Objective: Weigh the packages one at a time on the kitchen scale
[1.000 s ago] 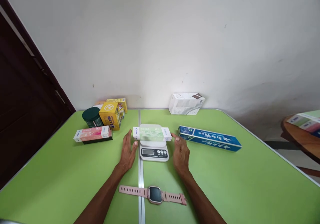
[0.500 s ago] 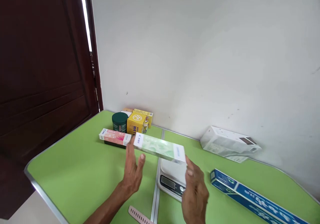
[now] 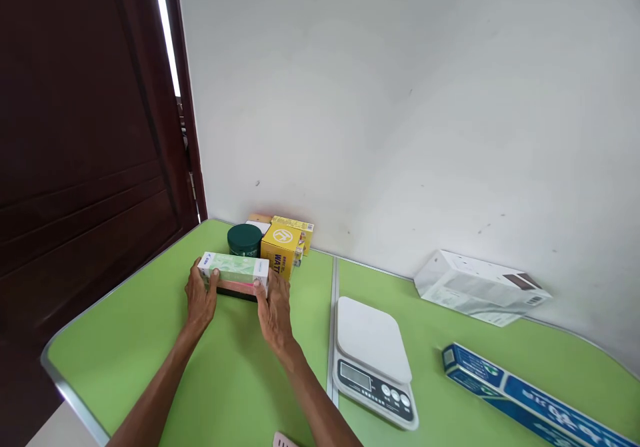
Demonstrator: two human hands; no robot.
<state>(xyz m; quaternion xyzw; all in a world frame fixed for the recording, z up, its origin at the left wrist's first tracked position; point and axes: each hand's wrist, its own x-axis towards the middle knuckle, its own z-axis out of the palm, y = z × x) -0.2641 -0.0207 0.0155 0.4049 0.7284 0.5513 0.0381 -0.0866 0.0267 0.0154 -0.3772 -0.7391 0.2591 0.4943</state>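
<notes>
A green-and-white carton (image 3: 234,267) lies level on top of a pink carton (image 3: 237,288), with a dark box (image 3: 235,294) at the bottom of the stack. My left hand (image 3: 201,295) grips the left end of the green carton, thumb on its front. At the other end my right hand (image 3: 274,306) has its thumb on the front and fingers behind. Just behind the stack stand a dark green jar (image 3: 245,239) and a yellow box (image 3: 281,244).
A white kitchen scale (image 3: 373,340) sits right of the table's metal seam. Farther right are a white box (image 3: 483,284) by the wall and a long blue box (image 3: 525,394). A pink strap (image 3: 284,440) shows at the front edge.
Both hands have carried the green carton left from above the scale and lowered it onto the pink carton. The scale is now uncovered, and the view has shifted slightly.
</notes>
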